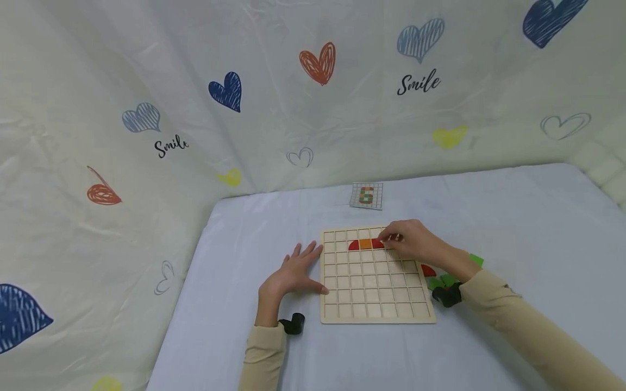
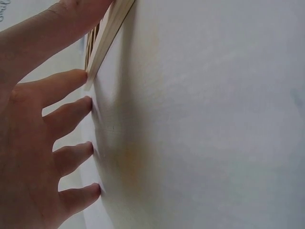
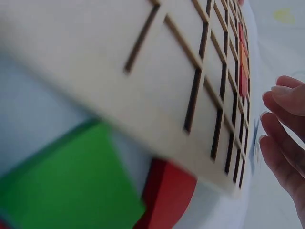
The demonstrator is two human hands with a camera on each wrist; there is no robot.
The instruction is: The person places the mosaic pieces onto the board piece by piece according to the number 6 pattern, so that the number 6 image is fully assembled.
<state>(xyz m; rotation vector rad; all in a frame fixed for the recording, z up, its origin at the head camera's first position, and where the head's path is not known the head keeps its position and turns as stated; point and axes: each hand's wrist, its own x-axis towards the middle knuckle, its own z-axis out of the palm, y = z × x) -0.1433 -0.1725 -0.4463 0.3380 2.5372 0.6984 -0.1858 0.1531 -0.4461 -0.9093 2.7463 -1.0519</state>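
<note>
1. Beige right sleeve [image 1: 533,323] nearest, black wrist camera [image 1: 446,295] partly hiding loose green pieces [image 1: 449,280] and a red quarter piece [image 1: 428,270] beside the wooden board's [image 1: 369,296] right edge.
2. On the surface [image 1: 371,358], toward its far edge: board bearing an orange square [image 1: 365,244] between two red pieces [image 1: 354,246].
3. Right hand [image 1: 411,237] blocking the board's far right corner; fingers loosely bent, released.
4. Left hand [image 1: 290,276] spread, unclenched, touching the board's left edge.
5. Pattern card [image 1: 367,196] at the surface's far edge.

Left hand [image 2: 31,119], fingers [image 2: 69,118] spread, at the edge of a wooden board [image 2: 104,43] on white cloth [image 2: 214,95]
</note>
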